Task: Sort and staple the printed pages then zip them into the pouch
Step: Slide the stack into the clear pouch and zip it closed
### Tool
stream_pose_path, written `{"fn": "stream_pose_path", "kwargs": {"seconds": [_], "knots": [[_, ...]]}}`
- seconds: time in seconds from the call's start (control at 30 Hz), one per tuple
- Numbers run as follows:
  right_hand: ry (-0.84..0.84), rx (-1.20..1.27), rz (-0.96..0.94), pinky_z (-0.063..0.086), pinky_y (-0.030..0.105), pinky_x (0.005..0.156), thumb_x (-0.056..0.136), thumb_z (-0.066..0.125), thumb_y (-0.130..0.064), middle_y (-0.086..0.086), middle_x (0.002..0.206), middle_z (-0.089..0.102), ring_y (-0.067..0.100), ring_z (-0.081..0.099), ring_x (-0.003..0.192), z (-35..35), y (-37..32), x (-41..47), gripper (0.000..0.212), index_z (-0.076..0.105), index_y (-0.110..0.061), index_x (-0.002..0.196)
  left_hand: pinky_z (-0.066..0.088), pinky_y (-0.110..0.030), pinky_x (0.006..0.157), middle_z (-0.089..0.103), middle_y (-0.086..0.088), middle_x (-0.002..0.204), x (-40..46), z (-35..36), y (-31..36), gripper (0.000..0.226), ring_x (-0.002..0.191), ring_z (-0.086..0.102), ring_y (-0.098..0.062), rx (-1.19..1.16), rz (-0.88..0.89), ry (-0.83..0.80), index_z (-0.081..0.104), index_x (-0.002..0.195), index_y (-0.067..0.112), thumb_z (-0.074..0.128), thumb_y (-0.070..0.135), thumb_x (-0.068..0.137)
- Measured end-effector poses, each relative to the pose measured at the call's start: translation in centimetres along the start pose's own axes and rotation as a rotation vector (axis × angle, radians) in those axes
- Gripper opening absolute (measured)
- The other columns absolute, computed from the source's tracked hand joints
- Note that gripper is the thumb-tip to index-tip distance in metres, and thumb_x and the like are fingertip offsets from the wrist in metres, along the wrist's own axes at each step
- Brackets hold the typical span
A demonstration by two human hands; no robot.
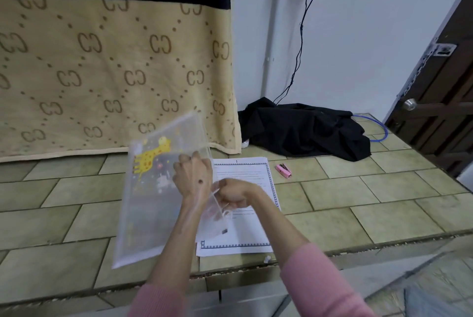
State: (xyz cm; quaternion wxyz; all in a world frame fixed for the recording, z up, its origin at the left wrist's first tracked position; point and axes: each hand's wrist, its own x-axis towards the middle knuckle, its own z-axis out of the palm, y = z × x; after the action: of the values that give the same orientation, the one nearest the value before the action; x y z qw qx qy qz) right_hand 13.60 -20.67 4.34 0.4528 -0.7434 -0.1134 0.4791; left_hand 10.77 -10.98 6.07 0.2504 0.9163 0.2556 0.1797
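A translucent pouch (151, 188) printed with a yellow giraffe is held tilted above the tiled surface. My left hand (193, 175) grips its right edge near the top. My right hand (234, 195) is curled at the same edge lower down, pinching something small there, probably the zipper pull. The printed pages (245, 214) with a dotted border lie flat on the tiles under and right of my hands, partly hidden by them. A pink stapler (283, 170) lies on the tiles to the right of the pages.
The tiled ledge (358, 201) ends at a front edge near me. A patterned beige blanket (102, 73) hangs behind. A black cloth (307, 129) lies at the back right, with a cable and a blue hoop. A brown door (448, 101) stands at the right.
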Motion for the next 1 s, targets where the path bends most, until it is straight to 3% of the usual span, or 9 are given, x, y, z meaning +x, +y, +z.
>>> {"fn": "stream_pose_path", "kwargs": {"seconds": [0.1, 0.2, 0.3, 0.4, 0.5, 0.6, 0.7, 0.8, 1.0], "knots": [[0.199, 0.04, 0.058, 0.056, 0.026, 0.054, 0.093, 0.04, 0.0, 0.01, 0.064, 0.062, 0.02, 0.061, 0.056, 1.1, 2.6, 2.1, 0.022, 0.058, -0.005, 0.081, 0.046, -0.045, 0.081, 0.062, -0.027, 0.107, -1.0, 3.0, -3.0, 0.028, 0.104, 0.057, -0.042, -0.008, -0.011, -0.153, 0.058, 0.103, -0.001, 0.038, 0.015, 0.093], [0.665, -0.154, 0.093, 0.044, 0.029, 0.071, 0.094, 0.049, -0.022, 0.014, 0.079, 0.055, 0.024, 0.051, 0.079, -1.4, 4.9, 2.8, 0.031, 0.05, -0.008, 0.067, 0.049, -0.041, 0.069, 0.067, -0.029, 0.09, -2.6, 4.5, -4.9, 0.024, 0.089, 0.064, -0.043, 0.018, -0.016, -0.171, 0.06, 0.095, -0.002, 0.041, 0.013, 0.093], [0.985, -0.163, 0.313, 0.041, 0.031, 0.081, 0.089, 0.05, -0.021, 0.016, 0.12, 0.05, 0.031, 0.046, 0.115, -4.2, 6.9, 1.5, 0.03, 0.054, -0.002, 0.112, 0.047, -0.037, 0.059, 0.067, -0.025, 0.076, -3.5, 4.9, -5.8, 0.022, 0.075, 0.065, -0.04, -0.017, 0.016, -0.153, 0.061, 0.087, 0.002, 0.044, 0.017, 0.09], [0.949, -0.099, 0.447, 0.033, 0.033, 0.083, 0.087, 0.05, -0.025, 0.015, 0.134, 0.041, 0.03, 0.036, 0.125, -5.4, 7.5, 1.2, 0.048, 0.044, -0.002, 0.129, 0.045, -0.036, 0.061, 0.067, -0.022, 0.076, -3.6, 5.5, -7.1, 0.035, 0.074, 0.064, -0.038, -0.133, -0.018, -0.088, 0.061, 0.086, 0.009, 0.036, 0.034, 0.086], [0.901, -0.046, 0.43, 0.035, 0.032, 0.084, 0.087, 0.048, -0.026, 0.014, 0.127, 0.048, 0.03, 0.044, 0.115, -5.9, 7.0, 1.3, 0.037, 0.051, -0.004, 0.117, 0.047, -0.038, 0.07, 0.069, -0.02, 0.082, -4.0, 6.4, -8.4, 0.056, 0.079, 0.064, -0.039, -0.272, -0.117, -0.011, 0.065, 0.086, 0.017, 0.021, 0.051, 0.079], [0.842, 0.04, 0.341, 0.044, 0.035, 0.094, 0.088, 0.05, -0.022, 0.011, 0.11, 0.056, 0.031, 0.055, 0.103, -6.7, 6.6, 0.8, 0.021, 0.053, -0.007, 0.103, 0.047, -0.038, 0.074, 0.07, -0.019, 0.084, -3.8, 6.8, -8.8, 0.054, 0.082, 0.063, -0.039, -0.312, -0.161, -0.009, 0.067, 0.087, 0.017, 0.024, 0.049, 0.08], [0.736, 0.178, 0.274, 0.044, 0.033, 0.081, 0.089, 0.058, -0.02, 0.009, 0.114, 0.057, 0.031, 0.057, 0.111, -6.9, 6.0, -0.3, 0.035, 0.053, -0.003, 0.119, 0.046, -0.038, 0.074, 0.07, -0.021, 0.086, -3.6, 6.7, -8.9, 0.047, 0.083, 0.062, -0.039, -0.34, -0.183, -0.014, 0.069, 0.089, 0.016, 0.03, 0.042, 0.083], [0.648, 0.297, 0.219, 0.052, 0.039, 0.086, 0.084, 0.067, -0.021, 0.012, 0.113, 0.066, 0.03, 0.064, 0.101, -7.1, 6.3, -1.1, 0.041, 0.057, -0.002, 0.12, 0.041, -0.035, 0.071, 0.069, -0.021, 0.087, -3.5, 6.8, -9.2, 0.038, 0.084, 0.062, -0.038, -0.369, -0.195, -0.022, 0.067, 0.086, 0.014, 0.036, 0.036, 0.09], [0.494, 0.417, 0.151, 0.059, 0.033, 0.064, 0.091, 0.061, -0.013, 0.015, 0.111, 0.067, 0.027, 0.067, 0.086, -6.0, 7.4, -2.3, 0.035, 0.056, 0.001, 0.122, 0.044, -0.036, 0.079, 0.07, -0.018, 0.099, -3.3, 7.1, -9.7, 0.038, 0.093, 0.062, -0.038, -0.367, -0.178, -0.025, 0.068, 0.099, 0.019, 0.038, 0.039, 0.09]]}}
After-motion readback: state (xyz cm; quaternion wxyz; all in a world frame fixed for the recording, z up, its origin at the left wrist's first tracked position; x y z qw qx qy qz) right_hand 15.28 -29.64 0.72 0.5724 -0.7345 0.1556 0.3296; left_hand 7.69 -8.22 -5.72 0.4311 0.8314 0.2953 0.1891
